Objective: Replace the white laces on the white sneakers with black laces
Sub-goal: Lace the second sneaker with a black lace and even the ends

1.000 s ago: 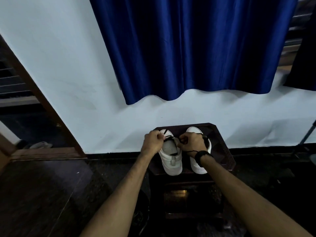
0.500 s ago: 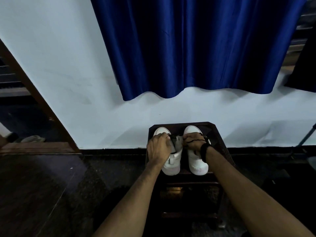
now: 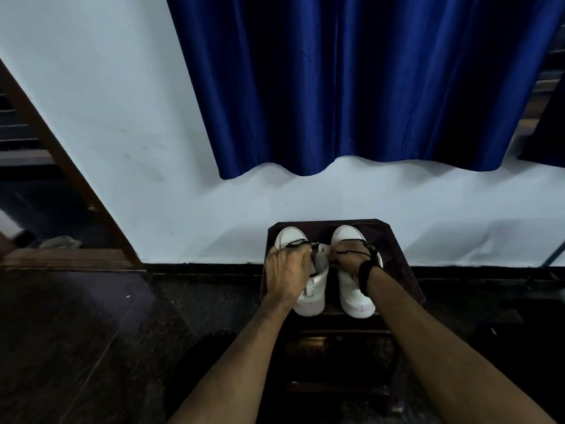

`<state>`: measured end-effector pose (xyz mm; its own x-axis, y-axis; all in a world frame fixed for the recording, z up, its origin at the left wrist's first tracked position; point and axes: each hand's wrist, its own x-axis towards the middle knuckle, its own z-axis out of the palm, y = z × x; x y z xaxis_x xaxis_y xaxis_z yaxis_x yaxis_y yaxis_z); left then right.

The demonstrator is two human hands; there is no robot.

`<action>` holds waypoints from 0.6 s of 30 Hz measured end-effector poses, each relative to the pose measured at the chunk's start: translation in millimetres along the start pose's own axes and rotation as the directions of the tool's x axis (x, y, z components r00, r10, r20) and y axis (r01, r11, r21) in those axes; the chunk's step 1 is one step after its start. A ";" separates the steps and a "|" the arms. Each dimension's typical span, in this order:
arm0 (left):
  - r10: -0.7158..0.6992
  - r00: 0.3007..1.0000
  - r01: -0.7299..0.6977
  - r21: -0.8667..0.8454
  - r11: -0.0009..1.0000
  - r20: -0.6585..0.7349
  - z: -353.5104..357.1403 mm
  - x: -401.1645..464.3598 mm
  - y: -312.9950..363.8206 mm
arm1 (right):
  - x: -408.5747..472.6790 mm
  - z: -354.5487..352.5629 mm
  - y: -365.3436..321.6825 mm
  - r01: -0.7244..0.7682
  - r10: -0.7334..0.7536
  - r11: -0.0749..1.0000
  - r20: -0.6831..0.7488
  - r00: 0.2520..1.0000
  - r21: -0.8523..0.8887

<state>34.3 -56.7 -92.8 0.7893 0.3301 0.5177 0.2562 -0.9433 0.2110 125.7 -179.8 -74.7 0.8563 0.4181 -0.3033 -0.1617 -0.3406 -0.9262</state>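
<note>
Sneakers: two white sneakers stand side by side on a dark wooden stool (image 3: 400, 270), toes toward the wall, heels toward the stool's near edge.
Left sneaker (image 3: 312, 289): sits toward the stool's left edge, a white strap across its heel end; a black lace (image 3: 295, 242) crosses its upper near the toe.
Right sneaker (image 3: 356, 296): stands just beside the first, toward the stool's right half; a thin black lace line crosses its toe end.
Left hand (image 3: 286, 270): laid over the left sneaker's upper, fingers curled and pinching the black lace at the tongue.
Right hand (image 3: 348, 257): closed in a fist over the front of the right sneaker, a strand of black lace draped across its knuckles and gripped in the fingers; a black wristband (image 3: 365, 275) circles the wrist.
Hands: nearly meeting over the gap between the two shoes.
Writing: no brand mark or lettering can be read on the shoes or stool at this distance.
Setting: stool pushed against a white wall (image 3: 122, 117); a blue curtain (image 3: 351, 87) hangs above it, its hem well clear of the shoes; dark floor (image 3: 91, 347) on the near side; a brown door frame (image 3: 67, 166) slants at far left.
</note>
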 end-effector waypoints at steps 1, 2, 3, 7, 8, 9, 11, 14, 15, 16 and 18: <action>-0.032 0.999 0.032 0.008 0.999 -0.005 -0.2 -0.1 -0.2 | 1.0 1.8 -0.2 0.006 -0.010 0.999 -0.061 0.998 -0.053; -0.062 0.998 0.062 0.020 0.998 -0.005 -0.1 0.0 -0.1 | 1.8 3.7 0.2 0.028 -0.051 0.987 -0.143 0.988 -0.155; -0.086 0.996 0.086 0.029 0.996 0.000 0.1 -0.1 0.5 | 1.5 6.3 0.0 0.043 -0.095 0.969 -0.208 0.974 -0.243; -0.155 0.988 0.154 -0.023 0.988 -0.012 -0.4 1.3 3.1 | -4.4 16.1 -5.3 0.008 -0.127 0.926 -0.292 0.948 -0.376; -0.181 0.983 0.180 -0.060 0.982 -0.019 -0.9 1.9 4.4 | -4.6 16.5 -6.4 0.010 -0.129 0.924 -0.287 0.949 -0.383; -0.206 0.978 0.203 -0.092 0.975 -0.021 -1.9 2.6 6.4 | -3.0 15.6 -6.7 0.023 -0.139 0.923 -0.278 0.950 -0.383; -0.193 0.981 0.189 -0.100 0.977 -0.025 -1.5 4.8 10.1 | 0.5 12.2 -4.0 0.072 -0.172 0.925 -0.243 0.955 -0.373; -0.025 0.999 0.025 0.002 1.000 -0.020 1.1 10.4 13.1 | 4.1 3.4 3.5 0.147 -0.182 0.957 -0.123 0.976 -0.251; 0.040 0.999 -0.040 0.038 0.998 -0.004 3.1 13.3 13.1 | 3.6 0.0 5.2 0.167 -0.188 0.964 -0.086 0.978 -0.209; 0.085 0.996 -0.086 0.062 0.994 0.023 5.5 16.2 12.7 | 2.8 -2.6 6.6 0.185 -0.199 0.967 -0.063 0.978 -0.176; 0.081 0.989 -0.086 0.031 0.996 0.123 7.3 19.8 12.4 | 3.7 -4.6 10.1 0.202 -0.212 0.969 -0.059 0.976 -0.144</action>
<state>57.2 -62.1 -85.9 0.8702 0.2456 0.4272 0.2048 -0.9688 0.1398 129.5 -185.6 -84.1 0.8984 0.4307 -0.0865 0.0866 -0.3667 -0.9263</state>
